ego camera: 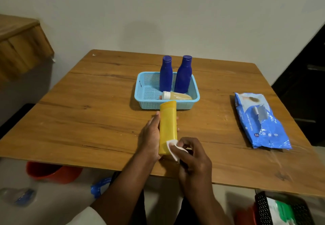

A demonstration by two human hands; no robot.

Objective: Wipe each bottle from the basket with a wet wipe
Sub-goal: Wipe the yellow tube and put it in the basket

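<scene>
My left hand (150, 135) holds a yellow bottle (168, 123) above the wooden table (88, 115), its fingers wrapped behind the bottle. My right hand (191, 156) pinches a white wet wipe (173, 145) against the bottle's near end. Behind them a light blue basket (146, 91) holds two upright dark blue bottles (166, 74) (183, 75) and a small clear bottle (177, 96) with a white cap, lying on its side.
A blue pack of wet wipes (260, 121) lies on the table at the right. Under the table edge are a red bucket (51, 172), a plastic bottle (17, 196) and a black basket (281, 209) on the floor.
</scene>
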